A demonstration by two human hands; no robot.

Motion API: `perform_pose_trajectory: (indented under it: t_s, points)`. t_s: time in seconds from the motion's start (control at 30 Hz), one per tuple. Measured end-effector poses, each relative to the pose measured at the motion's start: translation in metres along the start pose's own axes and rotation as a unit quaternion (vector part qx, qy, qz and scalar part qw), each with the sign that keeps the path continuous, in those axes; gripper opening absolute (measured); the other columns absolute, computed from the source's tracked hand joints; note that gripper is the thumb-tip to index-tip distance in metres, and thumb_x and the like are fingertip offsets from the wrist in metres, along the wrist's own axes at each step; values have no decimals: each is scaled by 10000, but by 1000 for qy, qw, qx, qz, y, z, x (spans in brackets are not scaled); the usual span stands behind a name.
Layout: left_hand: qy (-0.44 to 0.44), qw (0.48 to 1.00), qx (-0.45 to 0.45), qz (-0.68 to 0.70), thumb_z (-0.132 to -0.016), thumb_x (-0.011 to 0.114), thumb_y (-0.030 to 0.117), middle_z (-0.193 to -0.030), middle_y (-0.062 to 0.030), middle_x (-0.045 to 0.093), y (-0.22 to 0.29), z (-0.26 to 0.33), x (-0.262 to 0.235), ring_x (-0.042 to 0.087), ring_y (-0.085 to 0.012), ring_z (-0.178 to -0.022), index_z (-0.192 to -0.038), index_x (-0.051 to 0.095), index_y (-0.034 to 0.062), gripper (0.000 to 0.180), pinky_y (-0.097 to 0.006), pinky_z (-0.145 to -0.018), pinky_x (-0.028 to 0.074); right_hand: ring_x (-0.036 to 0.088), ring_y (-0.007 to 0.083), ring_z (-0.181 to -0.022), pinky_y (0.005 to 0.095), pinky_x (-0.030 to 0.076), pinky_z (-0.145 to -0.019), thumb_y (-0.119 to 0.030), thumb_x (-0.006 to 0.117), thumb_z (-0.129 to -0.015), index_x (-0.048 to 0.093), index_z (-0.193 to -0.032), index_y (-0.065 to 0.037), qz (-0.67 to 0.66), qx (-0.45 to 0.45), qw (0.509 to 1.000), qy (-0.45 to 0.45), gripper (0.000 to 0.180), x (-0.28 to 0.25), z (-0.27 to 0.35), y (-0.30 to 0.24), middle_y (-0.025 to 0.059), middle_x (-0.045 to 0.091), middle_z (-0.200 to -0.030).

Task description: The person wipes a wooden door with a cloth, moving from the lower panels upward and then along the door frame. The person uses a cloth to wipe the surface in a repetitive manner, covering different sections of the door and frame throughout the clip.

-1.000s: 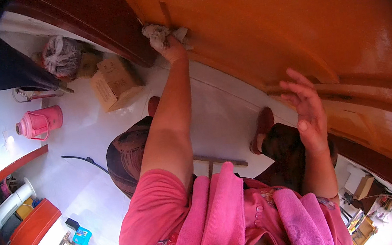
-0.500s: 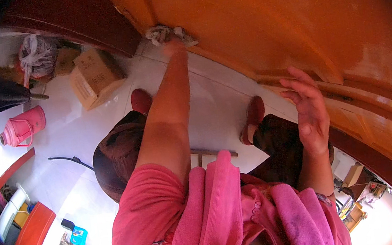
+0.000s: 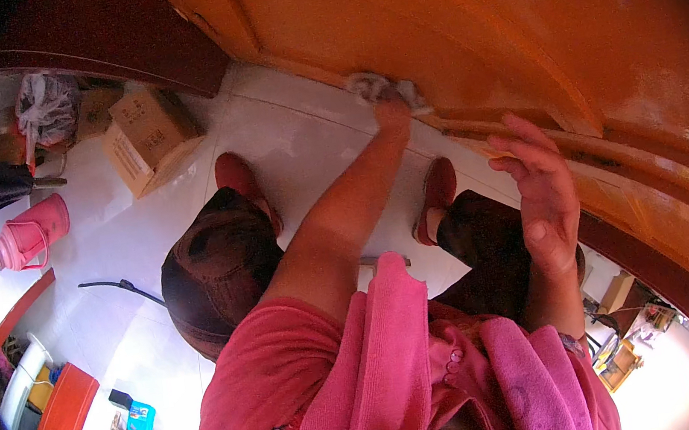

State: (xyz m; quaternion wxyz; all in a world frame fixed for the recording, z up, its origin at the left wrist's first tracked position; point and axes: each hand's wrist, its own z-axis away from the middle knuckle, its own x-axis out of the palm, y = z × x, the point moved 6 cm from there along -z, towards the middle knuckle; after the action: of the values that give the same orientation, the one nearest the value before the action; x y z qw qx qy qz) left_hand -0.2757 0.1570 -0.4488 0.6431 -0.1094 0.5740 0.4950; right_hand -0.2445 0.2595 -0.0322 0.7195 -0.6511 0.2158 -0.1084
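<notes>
My left arm stretches forward and across to the lower edge of an orange-brown wooden door (image 3: 460, 37). There my left hand (image 3: 393, 111), blurred by motion, is closed on a crumpled grey-white rag (image 3: 367, 85) and presses it against the bottom of the door. My right hand (image 3: 547, 199) is raised above my right knee, beside the door's panel, with its fingers apart and slightly bent. Nothing is in it, and whether it touches the door I cannot tell.
Pale floor tiles (image 3: 281, 119) lie under my red shoes (image 3: 237, 177). To the left stand a cardboard box (image 3: 148, 140), a tied plastic bag (image 3: 48, 109) and a pink thermos flask (image 3: 33, 234). A thin black strip (image 3: 121, 284) lies by my left knee. A pink towel (image 3: 384, 330) hangs from my neck.
My left hand has slid the rag to the right along the bottom of the door. My right hand has kept its place. The view has shifted slightly.
</notes>
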Motion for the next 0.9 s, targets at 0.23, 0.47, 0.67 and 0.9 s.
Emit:
perform_pose_trajectory:
  t_s: [0.23,0.47,0.67,0.9]
  points:
    - [-113,986,123,-3,-948,537,353,-1397,-124,526,57,26,27,488,-297,-1297,-1345,555,91,476,-455,-1082,375,389,287,-1365,405,345,-1073,-496,725,-783,522,-1344,-13,3,3,1000,-4,768,2,-3,0,194,366,-1494]
    - [-170,968,52,-180,-936,548,390,-1459,-131,479,-72,-33,-17,443,-309,-1355,-1401,518,99,550,-457,-1126,341,408,290,-1348,404,365,-1055,-487,720,-787,523,-1340,-7,24,-7,1000,-12,758,-3,1,2,194,387,-1477]
    - [-154,963,-104,-195,-947,551,414,-1470,-97,470,-162,-80,-125,453,-299,-1347,-1440,478,135,572,-494,-1106,350,438,306,-1331,413,382,-1041,-532,710,-805,517,-1337,2,35,-28,997,55,779,-25,8,-3,219,394,-1467]
    - [-116,966,-122,-199,-944,555,404,-1437,-88,495,-157,-84,-100,476,-286,-1318,-1407,504,138,537,-481,-1069,371,484,334,-1296,416,409,-1030,-530,700,-818,502,-1339,7,15,-53,994,98,775,-38,14,-2,258,387,-1468]
